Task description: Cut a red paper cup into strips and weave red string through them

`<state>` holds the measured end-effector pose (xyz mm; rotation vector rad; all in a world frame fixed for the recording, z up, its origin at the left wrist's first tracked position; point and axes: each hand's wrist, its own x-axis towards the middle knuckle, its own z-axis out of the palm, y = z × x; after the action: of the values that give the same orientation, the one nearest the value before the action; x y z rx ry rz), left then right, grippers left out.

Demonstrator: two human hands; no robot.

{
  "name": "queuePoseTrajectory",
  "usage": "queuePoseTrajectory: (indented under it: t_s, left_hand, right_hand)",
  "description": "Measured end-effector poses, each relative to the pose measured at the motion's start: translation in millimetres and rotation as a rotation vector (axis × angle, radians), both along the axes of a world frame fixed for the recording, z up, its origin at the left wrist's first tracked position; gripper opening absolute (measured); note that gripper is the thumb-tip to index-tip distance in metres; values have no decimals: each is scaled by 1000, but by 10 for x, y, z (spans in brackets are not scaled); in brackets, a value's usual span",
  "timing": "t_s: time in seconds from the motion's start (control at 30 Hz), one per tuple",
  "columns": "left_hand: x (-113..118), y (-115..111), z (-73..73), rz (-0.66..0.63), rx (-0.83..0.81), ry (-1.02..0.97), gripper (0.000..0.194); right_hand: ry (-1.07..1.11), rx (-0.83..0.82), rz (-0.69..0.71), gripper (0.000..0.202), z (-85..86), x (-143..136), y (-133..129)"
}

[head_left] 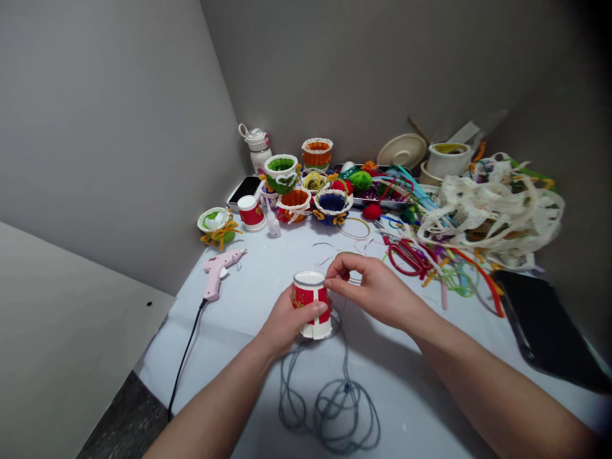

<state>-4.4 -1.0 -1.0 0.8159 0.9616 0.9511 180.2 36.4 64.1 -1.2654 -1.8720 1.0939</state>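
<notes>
Near the front middle of the table, my left hand (pixel 285 322) is wrapped round a red and white paper cup (pixel 310 306). The cup is upside down, its base facing up, and slits run through its wall. Grey yarn (pixel 296 279) circles the upper edge of the cup. At the right of that edge my right hand (pixel 366 284) has thumb and forefinger pinched together, apparently on the yarn, though the fingertips hide it. Loose grey cord (pixel 335 408) trails from behind the cup into a tangled heap on the white cloth.
A pink glue gun (pixel 217 274) lies to the left, its cord running off the table. Behind are several yarn-woven cups (pixel 294 203), a glue bottle (pixel 272 223) and another red cup (pixel 250 211). Red scissors (pixel 411 256), lace (pixel 497 210) and a black tablet-like slab (pixel 549 331) lie right.
</notes>
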Motion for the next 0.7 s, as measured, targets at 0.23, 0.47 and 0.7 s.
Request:
queuePoseTrajectory:
  t_s: [0.23, 0.47, 0.7]
  left_hand:
    - [-34, 17, -17, -167, -23, -86, 57]
    - [-39, 31, 43, -12, 182, 235, 57]
    - [60, 7, 50, 82, 201, 462, 48]
  right_hand:
    - [101, -120, 148, 15, 77, 42, 9]
    - [49, -99, 129, 13, 47, 30, 3]
    - [-97, 23, 106, 11, 38, -26, -45]
